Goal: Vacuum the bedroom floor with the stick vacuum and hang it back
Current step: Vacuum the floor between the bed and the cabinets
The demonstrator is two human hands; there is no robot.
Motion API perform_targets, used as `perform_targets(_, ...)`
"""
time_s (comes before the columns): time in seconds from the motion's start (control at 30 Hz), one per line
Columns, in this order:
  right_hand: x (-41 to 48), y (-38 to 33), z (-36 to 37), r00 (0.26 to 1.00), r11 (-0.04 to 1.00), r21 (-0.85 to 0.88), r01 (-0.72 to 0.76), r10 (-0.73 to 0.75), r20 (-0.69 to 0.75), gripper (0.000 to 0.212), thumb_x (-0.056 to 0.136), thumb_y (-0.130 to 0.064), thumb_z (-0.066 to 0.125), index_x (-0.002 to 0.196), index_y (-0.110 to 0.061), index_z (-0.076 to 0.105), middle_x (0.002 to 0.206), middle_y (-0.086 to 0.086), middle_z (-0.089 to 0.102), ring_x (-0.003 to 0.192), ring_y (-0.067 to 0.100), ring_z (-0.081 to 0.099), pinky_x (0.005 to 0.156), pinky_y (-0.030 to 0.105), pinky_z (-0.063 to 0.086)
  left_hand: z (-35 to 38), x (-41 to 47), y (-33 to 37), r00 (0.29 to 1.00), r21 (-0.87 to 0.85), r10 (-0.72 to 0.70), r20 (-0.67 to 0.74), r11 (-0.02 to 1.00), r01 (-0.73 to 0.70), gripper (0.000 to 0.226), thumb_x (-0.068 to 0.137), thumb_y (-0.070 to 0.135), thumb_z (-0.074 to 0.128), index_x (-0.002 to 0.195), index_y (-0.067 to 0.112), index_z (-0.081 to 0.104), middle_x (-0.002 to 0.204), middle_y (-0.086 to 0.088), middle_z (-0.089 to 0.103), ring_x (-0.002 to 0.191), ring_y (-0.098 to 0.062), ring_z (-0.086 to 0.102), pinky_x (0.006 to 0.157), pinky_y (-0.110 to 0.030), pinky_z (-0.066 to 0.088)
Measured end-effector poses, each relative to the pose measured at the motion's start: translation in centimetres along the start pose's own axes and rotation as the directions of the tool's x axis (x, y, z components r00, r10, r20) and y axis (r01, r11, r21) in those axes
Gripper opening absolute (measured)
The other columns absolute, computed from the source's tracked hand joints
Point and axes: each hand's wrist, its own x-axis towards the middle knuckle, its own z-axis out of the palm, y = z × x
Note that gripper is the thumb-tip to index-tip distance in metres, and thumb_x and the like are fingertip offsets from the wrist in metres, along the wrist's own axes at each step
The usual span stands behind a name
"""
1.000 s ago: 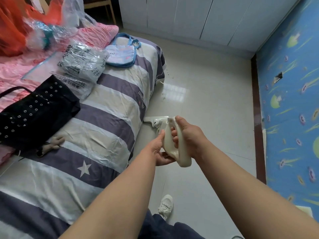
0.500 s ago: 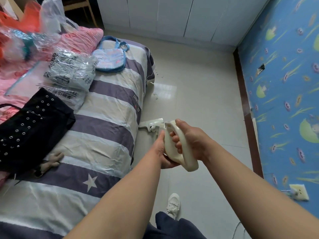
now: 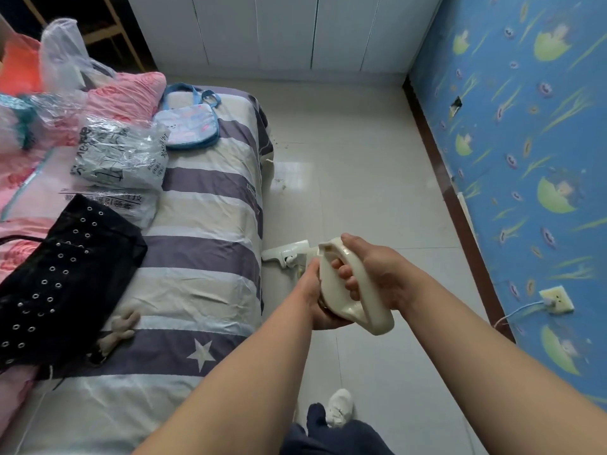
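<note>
Pale tiled floor (image 3: 361, 165) runs between a striped bed (image 3: 203, 224) left of my grips and blue wallpaper (image 3: 525, 142) to their right. I count one stick vacuum (image 3: 377, 318), two grips on it, and one white shoe (image 3: 340, 408) below them. My right grip (image 3: 377, 274) is curled round the cream loop handle, fingers through the loop and thumb on top. My left grip (image 3: 313, 300) wraps the vacuum's body just beside it, fingers curled underneath. Its floor head (image 3: 284, 252) lies just beyond the grips, by the bed's edge. On the bed, left of the grips, I see one black studded bag (image 3: 65, 274), one blue pouch (image 3: 190, 126) and two clear plastic packs (image 3: 118, 152) with printed folded goods inside. I cannot tell what the bag or the pouch holds. One wall socket (image 3: 556, 298) to the right carries one plug.
</note>
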Motion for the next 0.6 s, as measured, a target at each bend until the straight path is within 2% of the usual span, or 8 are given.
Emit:
perform_targets(0.13,-1.3,0.7,-0.2,1.0,0.999,-0.044,-0.004,0.003,-0.011,0.05,0.1,-0.053,0.047,0.08,-0.008,0.059,0.052,-0.001,0.049,0.038,0.011,0.041,0.044,0.023,0.035,-0.1,-0.1,-1.4,0.999,-0.048,-0.022,0.032,0.999,0.024,0.046,0.09,0.05,0.044,0.055,0.021,0.047,0.053,0.006,0.044,0.047,-0.018,0.043,0.057,-0.026,0.042)
perform_targets(0.27,-2.7,1.9,-0.8,1.0,0.997,-0.067,-0.022,0.022,-0.002,0.051,0.1,-0.053,0.046,0.08,-0.008,0.059,0.052,-0.001,0.049,0.038,0.011,0.041,0.045,0.023,0.034,-0.1,-0.3,-3.2,0.996,-0.089,-0.021,0.085,0.996,0.028,0.047,0.092,0.046,0.038,0.054,0.02,0.043,0.05,0.004,0.043,0.044,-0.02,0.043,0.056,-0.027,0.04)
perform_targets(0.4,-3.9,3.2,-1.4,1.0,0.995,-0.096,-0.023,0.025,0.018,0.05,0.101,-0.052,0.045,0.079,-0.009,0.058,0.052,-0.001,0.049,0.037,0.011,0.041,0.043,0.021,0.034,0.3,-1.1,-5.3,0.989,-0.097,0.0,0.148,0.995,0.015,0.041,0.091,0.039,0.04,0.054,0.02,0.038,0.05,0.006,0.039,0.045,-0.019,0.04,0.056,-0.026,0.038)
perform_targets(0.6,-5.4,6.1,-2.4,0.999,0.993,-0.116,-0.017,0.022,0.043,0.05,0.101,-0.051,0.045,0.078,-0.009,0.058,0.052,0.0,0.048,0.036,0.011,0.041,0.045,0.023,0.032,0.0,-1.7,-9.0,0.992,-0.103,0.013,0.126,0.995,0.0,0.05,0.093,0.05,0.039,0.052,0.02,0.04,0.051,0.006,0.041,0.046,-0.02,0.042,0.058,-0.027,0.038)
